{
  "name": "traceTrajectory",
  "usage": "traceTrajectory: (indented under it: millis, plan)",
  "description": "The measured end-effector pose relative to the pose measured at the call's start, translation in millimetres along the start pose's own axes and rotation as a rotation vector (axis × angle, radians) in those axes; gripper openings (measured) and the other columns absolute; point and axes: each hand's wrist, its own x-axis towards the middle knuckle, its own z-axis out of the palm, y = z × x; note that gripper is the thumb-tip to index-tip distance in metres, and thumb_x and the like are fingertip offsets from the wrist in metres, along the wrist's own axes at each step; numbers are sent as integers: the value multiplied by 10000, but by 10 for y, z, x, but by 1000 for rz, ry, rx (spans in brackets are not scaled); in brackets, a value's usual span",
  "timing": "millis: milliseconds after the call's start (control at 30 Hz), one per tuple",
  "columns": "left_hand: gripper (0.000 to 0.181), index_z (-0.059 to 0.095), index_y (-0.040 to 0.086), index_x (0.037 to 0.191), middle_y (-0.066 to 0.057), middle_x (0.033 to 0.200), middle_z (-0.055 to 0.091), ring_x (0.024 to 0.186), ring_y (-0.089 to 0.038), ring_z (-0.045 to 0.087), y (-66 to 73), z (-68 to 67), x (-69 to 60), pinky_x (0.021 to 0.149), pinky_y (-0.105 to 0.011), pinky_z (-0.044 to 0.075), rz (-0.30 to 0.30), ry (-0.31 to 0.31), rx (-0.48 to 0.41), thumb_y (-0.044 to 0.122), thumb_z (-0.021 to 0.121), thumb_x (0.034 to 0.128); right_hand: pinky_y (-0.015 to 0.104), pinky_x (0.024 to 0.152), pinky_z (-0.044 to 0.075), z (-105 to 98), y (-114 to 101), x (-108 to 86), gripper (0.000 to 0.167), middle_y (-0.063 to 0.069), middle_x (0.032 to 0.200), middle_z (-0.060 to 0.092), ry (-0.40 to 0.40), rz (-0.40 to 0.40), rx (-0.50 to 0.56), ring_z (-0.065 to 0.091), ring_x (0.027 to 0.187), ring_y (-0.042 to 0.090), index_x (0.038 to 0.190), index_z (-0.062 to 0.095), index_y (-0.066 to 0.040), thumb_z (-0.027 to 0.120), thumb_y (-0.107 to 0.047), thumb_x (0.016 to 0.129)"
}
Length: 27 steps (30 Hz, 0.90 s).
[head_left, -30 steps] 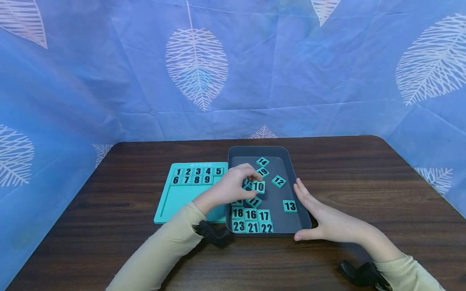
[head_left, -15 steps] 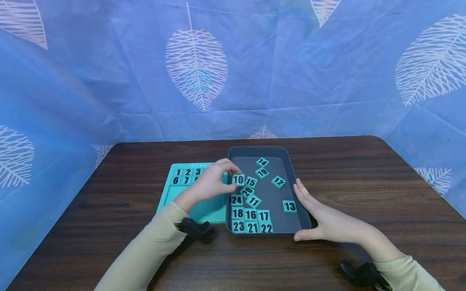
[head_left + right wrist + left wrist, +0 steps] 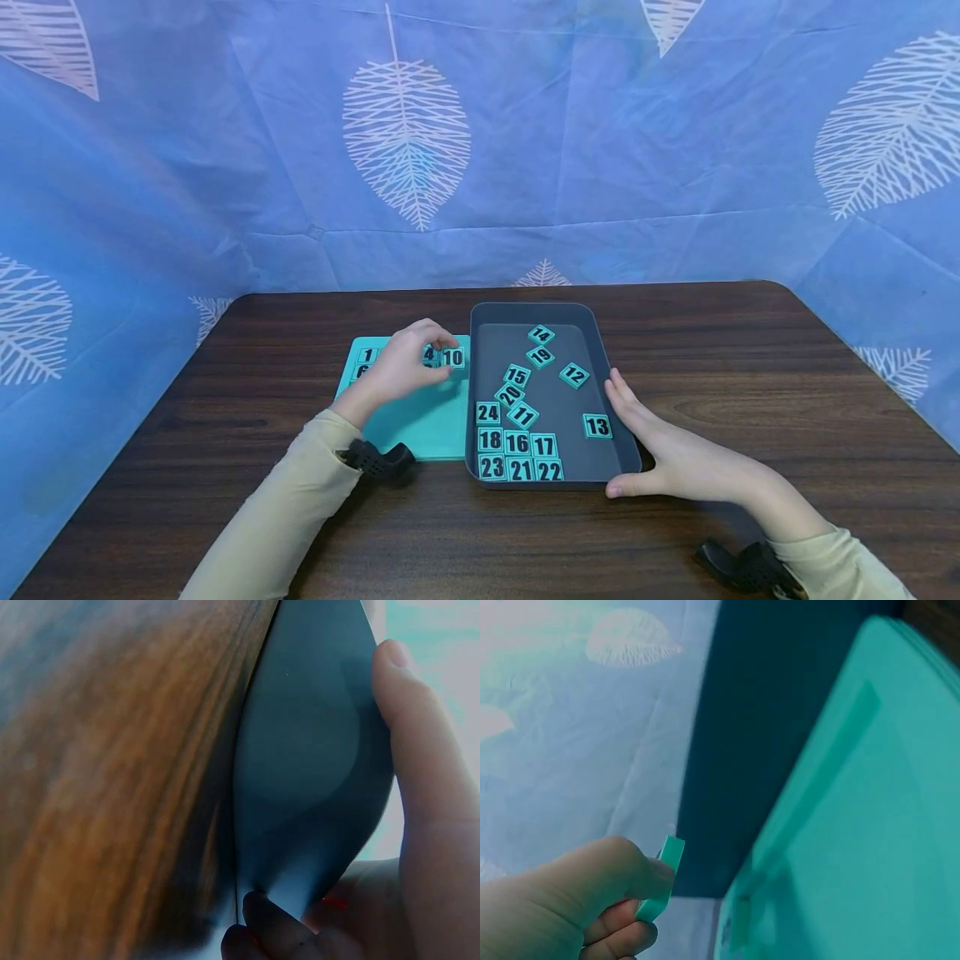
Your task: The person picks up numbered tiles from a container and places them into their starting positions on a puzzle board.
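Facing a blue cloth (image 3: 570, 150) with white leaf shapes, creased in places, hung behind a dark wood-grained table (image 3: 750, 375). Working over a dark grey tray (image 3: 558, 400), laid flat to the right of a turquoise board (image 3: 420, 429), just beside or touching; impossible to tell which. Stretching both arms forward in pale beige sleeves (image 3: 277, 517). Resting the right hand (image 3: 660, 446), unclenched and spread, at the tray's near right corner, with fingers straight along the outer side and thumb at the near edge. Holding the left hand (image 3: 405, 362) above the board, hiding most of the far rows there. Wearing black devices (image 3: 378, 460) at both wrists. Pinching tile 10 (image 3: 453, 357) between left thumb and fingers, over the board's far right corner, right of tile 4 (image 3: 428, 354), and clear of the surface in the left wrist view. Showing tile 1 (image 3: 367, 356) near the far left corner. Seeing in the tray two tidy near rows, from tile 18 (image 3: 491, 439) to tile 22 (image 3: 549, 471), then tile 24 (image 3: 487, 413) just beyond, tile 13 (image 3: 597, 427) apart at right, and tile 12 (image 3: 573, 376) askew.
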Motion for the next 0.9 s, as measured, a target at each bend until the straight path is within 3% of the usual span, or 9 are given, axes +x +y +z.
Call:
traceTrajectory:
  millis: [300,600,900]
  plan:
    - [258,679,66,1087,-28,1039,572,919,-214,516,-154,47,-35,759,-363,471,-31,-43,23,94,720,833,599,976,352,3,12,-2,1114,95,1569,-193,-4,-6,12,45,1414,419,1534,-70,-122,695,-498,817]
    - [268,676,49,1102,-43,1058,588,941,-210,537,-150,123,-45,783,-358,478,-23,-89,44,92,716,841,579,975,363,4,0,-1,1121,93,1568,-197,-1,1,0,62,1415,413,1533,-67,-109,692,-512,813]
    - [265,685,48,1095,-44,1046,593,944,-212,536,-161,145,-51,793,-360,476,-27,-79,67,82,722,835,583,982,357,4,7,1,1122,97,1568,-194,0,-3,0,59,1415,413,1532,-63,-98,692,-512,813]
